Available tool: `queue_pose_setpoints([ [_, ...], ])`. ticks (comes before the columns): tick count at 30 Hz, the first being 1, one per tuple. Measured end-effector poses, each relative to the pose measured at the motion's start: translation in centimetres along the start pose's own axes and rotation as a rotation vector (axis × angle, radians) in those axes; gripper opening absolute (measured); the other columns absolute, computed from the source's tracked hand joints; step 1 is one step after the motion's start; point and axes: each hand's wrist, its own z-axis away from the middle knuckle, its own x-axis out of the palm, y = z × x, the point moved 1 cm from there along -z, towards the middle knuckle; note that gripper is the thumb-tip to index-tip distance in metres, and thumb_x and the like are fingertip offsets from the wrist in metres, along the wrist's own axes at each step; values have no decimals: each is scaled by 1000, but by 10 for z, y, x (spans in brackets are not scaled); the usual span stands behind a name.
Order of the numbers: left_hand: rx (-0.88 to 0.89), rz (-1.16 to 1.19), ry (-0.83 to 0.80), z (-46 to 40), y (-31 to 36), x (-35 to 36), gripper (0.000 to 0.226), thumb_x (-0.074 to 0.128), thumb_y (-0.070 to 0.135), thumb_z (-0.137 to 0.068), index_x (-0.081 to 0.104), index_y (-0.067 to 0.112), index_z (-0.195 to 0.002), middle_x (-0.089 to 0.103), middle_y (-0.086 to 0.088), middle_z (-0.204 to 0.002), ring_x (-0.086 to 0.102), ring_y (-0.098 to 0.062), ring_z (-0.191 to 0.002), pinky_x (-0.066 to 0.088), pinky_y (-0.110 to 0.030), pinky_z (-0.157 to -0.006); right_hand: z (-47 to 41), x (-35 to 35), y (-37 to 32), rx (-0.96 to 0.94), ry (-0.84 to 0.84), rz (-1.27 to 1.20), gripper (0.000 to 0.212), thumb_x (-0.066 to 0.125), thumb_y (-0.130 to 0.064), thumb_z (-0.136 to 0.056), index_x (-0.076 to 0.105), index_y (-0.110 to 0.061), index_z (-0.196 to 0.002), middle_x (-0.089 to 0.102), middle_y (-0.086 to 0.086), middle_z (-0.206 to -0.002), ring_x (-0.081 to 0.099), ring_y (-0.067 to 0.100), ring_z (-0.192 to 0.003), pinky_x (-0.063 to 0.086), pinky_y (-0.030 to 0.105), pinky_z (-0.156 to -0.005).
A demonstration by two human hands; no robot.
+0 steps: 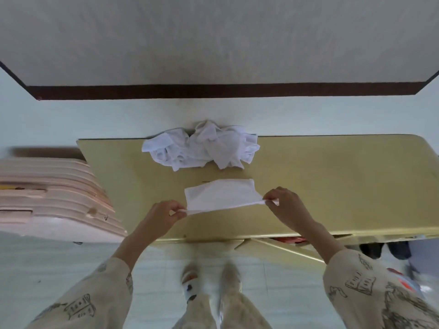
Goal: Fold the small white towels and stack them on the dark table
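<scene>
Landmark taken: the olive-tan table (332, 186) in front of the person (it is not notably dark in this light).

Left of the table, a stack of pale pink moulded panels (54, 198) is seen; its purpose cannot be told.

At the table's near edge, left of centre, the left hand (164, 216) is held with thumb and fingers pinched shut on the near-left corner of a white towel (218, 194). No other thing is held by it.

The towel is spread at the middle of the table, toward the near edge; its far part lies flat on the surface, while its near edge is lifted and drawn taut between the two hands. It appears already folded once, though the layers cannot be counted.

Beyond the towel, at the table's far edge, a crumpled heap of unfolded white towels (202, 148) is lying, well apart from the hands.

Right of centre, the right hand (285, 207) is closed in a matching pinch on the towel's near-right corner.

No finished stack is visible on the table.

Step judged in hand: a fold of the first towel, early in the task. The next move would call for the pinched near edge to be carried over and laid square on the far edge, both corners matched, then the crease pressed flat.
</scene>
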Motion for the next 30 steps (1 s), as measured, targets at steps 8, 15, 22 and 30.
queue_pose_setpoints([
  [8,-146,173,-99,-16,-38,54,17,56,17,-91,71,11,-97,65,5,-79,59,-11,-74,40,-16,-65,-6,68,39,283,-105,-161,12,61,-13,-87,68,-6,-95,68,7,-102,61,20,-101,42,25,-81],
  [15,-270,301,80,-63,-55,71,23,60,20,-88,68,7,-106,67,1,-92,59,-12,-84,41,-19,-74,-57,88,53,451,42,-440,15,64,-13,-85,66,-3,-97,58,-2,-75,50,11,-67,36,13,-54],
  [22,-322,288,144,-101,-66,87,25,56,24,-90,69,10,-106,67,0,-91,57,-12,-83,38,-22,-73,-89,115,68,529,104,-519,15,63,-16,-85,68,-6,-97,56,-3,-68,49,13,-60,39,23,-60],
  [30,-364,214,185,-112,-67,97,20,52,26,-91,69,16,-92,65,-7,-82,53,-17,-73,39,-23,-64,-104,123,72,530,125,-404,19,63,-23,-86,68,-9,-99,61,-4,-80,55,13,-77,39,23,-70],
])
